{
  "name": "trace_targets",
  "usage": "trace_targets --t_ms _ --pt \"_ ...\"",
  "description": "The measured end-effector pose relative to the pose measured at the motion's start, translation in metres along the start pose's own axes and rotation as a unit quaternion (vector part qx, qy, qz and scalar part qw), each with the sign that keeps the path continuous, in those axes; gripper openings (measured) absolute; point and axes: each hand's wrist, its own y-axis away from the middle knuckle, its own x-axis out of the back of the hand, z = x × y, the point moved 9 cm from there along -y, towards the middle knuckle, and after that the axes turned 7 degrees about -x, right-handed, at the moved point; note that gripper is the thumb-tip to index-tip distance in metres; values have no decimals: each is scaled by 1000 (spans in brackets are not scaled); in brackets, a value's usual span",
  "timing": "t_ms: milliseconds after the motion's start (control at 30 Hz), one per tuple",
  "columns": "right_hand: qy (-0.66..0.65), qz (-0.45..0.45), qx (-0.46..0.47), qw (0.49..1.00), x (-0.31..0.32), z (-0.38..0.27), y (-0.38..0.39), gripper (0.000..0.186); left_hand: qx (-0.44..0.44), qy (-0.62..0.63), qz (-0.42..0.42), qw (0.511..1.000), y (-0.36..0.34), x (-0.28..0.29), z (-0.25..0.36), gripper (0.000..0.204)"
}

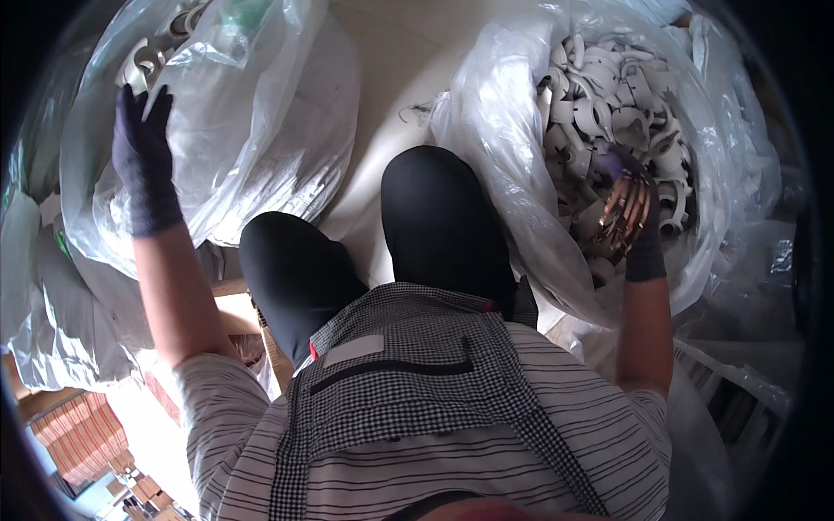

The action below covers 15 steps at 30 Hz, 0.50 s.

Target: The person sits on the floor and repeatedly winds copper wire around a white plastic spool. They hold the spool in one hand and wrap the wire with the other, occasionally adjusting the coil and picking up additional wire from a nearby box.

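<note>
My left hand (143, 156), in a dark purple glove, is raised at the left with its fingers apart. Just beyond its fingertips is a curved whitish piece (142, 62), at the side of a large clear plastic bag (252, 113); I see a gap between them. My right hand (645, 230), gloved in the same colour, reaches into another clear bag (508, 113) at the right. Around it lie many grey-white curved, ring-like pieces (632, 87). Shiny copper-brown streaks cover part of this hand, and its grip is unclear.
My dark-clad knees (443, 208) stand between the two bags, above a pale floor (391, 87). More plastic wrapping (61, 295) hangs at the left, with a striped orange surface (82, 434) below it. Wrapped items (738, 382) lie at the lower right.
</note>
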Motion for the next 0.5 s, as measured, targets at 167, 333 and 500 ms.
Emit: trace_targets --t_ms 167,333,500 --pt "-17 -95 -168 981 -19 76 -20 31 250 411 -96 871 121 -127 82 58" --pt "567 -136 -37 812 -67 67 -19 51 317 416 -163 837 195 -165 123 52" --pt "591 -120 13 798 -105 73 -37 38 323 375 -201 845 220 -175 120 53"
